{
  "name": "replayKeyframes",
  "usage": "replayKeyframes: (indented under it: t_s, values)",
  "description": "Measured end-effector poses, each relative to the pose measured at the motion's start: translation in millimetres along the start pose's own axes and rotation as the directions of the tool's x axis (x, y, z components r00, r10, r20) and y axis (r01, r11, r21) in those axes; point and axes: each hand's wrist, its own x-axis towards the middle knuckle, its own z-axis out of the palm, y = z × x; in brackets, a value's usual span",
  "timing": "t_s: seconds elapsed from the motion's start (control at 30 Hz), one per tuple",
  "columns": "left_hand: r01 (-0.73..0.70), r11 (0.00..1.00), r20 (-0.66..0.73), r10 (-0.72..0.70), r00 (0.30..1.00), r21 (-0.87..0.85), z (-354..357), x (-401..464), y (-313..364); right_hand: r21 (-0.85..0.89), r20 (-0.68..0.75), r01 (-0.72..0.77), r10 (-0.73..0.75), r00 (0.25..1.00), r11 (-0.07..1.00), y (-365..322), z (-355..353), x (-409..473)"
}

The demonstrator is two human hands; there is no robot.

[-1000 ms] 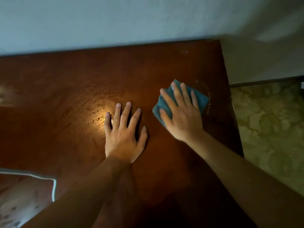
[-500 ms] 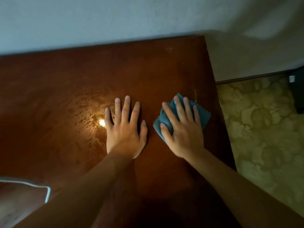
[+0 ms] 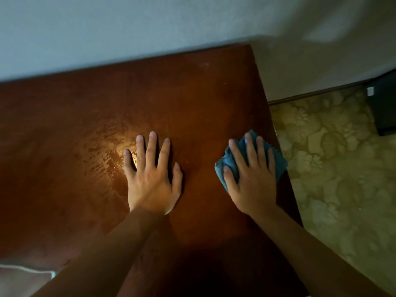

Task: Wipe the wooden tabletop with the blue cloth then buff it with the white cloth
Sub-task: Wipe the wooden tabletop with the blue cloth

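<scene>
Flat on the desk [image 3: 192,93], both hands lie palm down. The left hand [image 3: 153,179] rests near the middle of the wood, its fingers [image 3: 152,146] straight and spread, holding nothing. Just beyond its little finger a bright glare sits on a streaky wet patch [image 3: 102,151] that spreads toward the left side of the desk.

The right hand [image 3: 251,181] presses a blue cloth [image 3: 230,163] against the desk at the right edge. Its fingers are straight and slightly apart on top of the cloth, and the thumb lies along the cloth's left side; nothing is curled round the fabric. The cloth is bunched under the palm, and its zigzag-cut border shows beyond the fingertips and at the right, where a corner [image 3: 281,166] reaches just over the desk's right edge. The two hands are apart, with bare wood between them.

A pale cloth [image 3: 23,277] with a light hem shows at the near left corner of the view, at the desk's near edge. A wall [image 3: 128,28] runs along the far edge of the desk. Patterned floor [image 3: 342,179] lies beyond the right edge, and a dark object [image 3: 383,108] stands on it near the wall.
</scene>
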Motion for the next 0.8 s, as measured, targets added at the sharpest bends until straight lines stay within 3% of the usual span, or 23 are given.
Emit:
replayKeyframes:
  t_s: [0.27, 0.4, 0.53, 0.6, 0.7, 0.8]
  values:
    - [-0.003, 1.000, -0.007, 0.003, 1.000, 0.021, 3.1, 0.5, -0.1, 0.023, -0.080, -0.071, 0.073, 0.994, 0.997, -0.2, -14.0, 129.1]
    - [-0.015, 0.999, -0.013, 0.015, 1.000, 0.034, 4.1, -0.6, -1.7, 0.027, -0.090, -0.084, 0.086, 0.992, 0.996, -16.1, -5.8, 83.2]
    - [-0.012, 0.999, -0.006, 0.012, 1.000, 0.047, 1.4, 0.2, -0.2, 0.019, 0.002, -0.011, 0.011, 1.000, 1.000, -22.0, -5.9, 61.0]
    - [-0.013, 0.999, -0.004, 0.014, 1.000, 0.047, 0.9, 0.2, -0.3, 0.015, -0.001, 0.010, -0.010, 1.000, 1.000, -16.8, -11.9, 103.8]
    - [-0.014, 0.999, 0.002, 0.014, 1.000, 0.047, 0.7, 0.7, -0.1, 0.057, -0.042, -0.091, 0.093, 0.995, 0.994, -22.7, -22.9, 191.9]
    - [-0.019, 0.998, 0.008, 0.019, 1.000, 0.052, 2.3, 0.5, -1.3, 0.058, -0.060, -0.081, 0.084, 0.995, 0.995, -79.2, -18.4, 222.4]
